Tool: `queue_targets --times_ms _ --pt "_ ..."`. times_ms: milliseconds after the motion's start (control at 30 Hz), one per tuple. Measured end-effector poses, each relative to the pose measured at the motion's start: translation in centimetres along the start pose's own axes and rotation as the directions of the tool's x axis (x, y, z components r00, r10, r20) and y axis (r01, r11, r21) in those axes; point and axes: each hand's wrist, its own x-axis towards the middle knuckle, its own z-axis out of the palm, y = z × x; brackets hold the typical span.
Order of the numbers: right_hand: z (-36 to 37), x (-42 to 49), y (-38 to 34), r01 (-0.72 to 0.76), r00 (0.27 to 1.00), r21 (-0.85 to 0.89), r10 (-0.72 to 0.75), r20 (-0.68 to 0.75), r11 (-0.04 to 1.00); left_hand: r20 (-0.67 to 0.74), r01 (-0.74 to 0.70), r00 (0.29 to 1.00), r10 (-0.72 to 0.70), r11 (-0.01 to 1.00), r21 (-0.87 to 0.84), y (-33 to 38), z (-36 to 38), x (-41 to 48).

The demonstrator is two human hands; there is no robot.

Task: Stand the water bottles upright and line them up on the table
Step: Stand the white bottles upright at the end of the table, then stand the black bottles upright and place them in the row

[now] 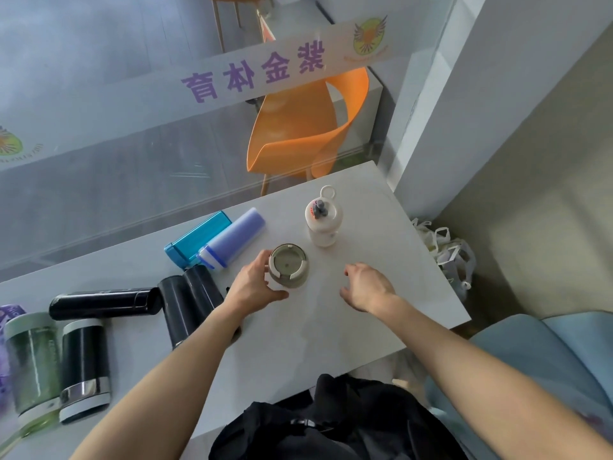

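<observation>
Left hand [257,282] clasping upright beige tumbler [288,267], rigid, likely slick; right hand [366,287] open, empty above bench [381,207].

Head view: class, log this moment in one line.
left hand: grips upright beige bottle | right hand: open, empty | white loop-cap bottle: upright

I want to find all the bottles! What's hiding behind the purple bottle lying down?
A blue bottle lies on its side just behind the purple bottle, touching it. Part of its near side is covered.
</observation>
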Motion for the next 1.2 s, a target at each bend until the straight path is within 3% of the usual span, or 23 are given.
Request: queue_targets --times_ms 200,400,567,733,933,1100,1200 --pt "1.0 -2.8 -3.9 0.032 0.99 -0.175 -0.007 0.143 0.984 0.056 0.044 0.997 -0.051 0.992 0.117 -3.4 -3.6 -2.0" --pt "4.1 -5.3 -12.8 0.176 0.962 -0.198 -0.126 0.241 0.964 0.05 0.041 0.997 -0.06 0.947 0.32 -7.4 -9.2 -6.0" --pt "6.8 -5.0 -21.6 0.159 0.98 0.037 -0.162 0.116 0.987 -0.014 0.079 0.997 -0.081 0.906 0.416 -11.1 -12.5 -9.2" --pt "9.3 -3.7 -26.4 0.122 0.982 0.052 -0.128 0.14 0.991 -0.053 0.118 0.993 -0.106 0.904 0.41 -15.0 -13.7 -11.9" --pt "9.8 -4.2 -25.7 0.015 0.996 0.091 -0.023 0.087 0.996 0.021 0.092 0.994 -0.11 0.908 0.408 -17.5 -12.9 -13.4" --pt "7.8 -5.6 -23.8 0.137 0.984 0.126 -0.12 -0.135 0.983 -0.046 0.205 0.978 -0.203 0.901 0.382 -17.2 -10.3 -13.1" --pt "7.9 -6.1 -23.5 0.184 0.974 0.074 -0.172 -0.145 0.98 -0.115 0.321 0.947 -0.3 0.898 0.3 -16.8 -8.8 -12.2"
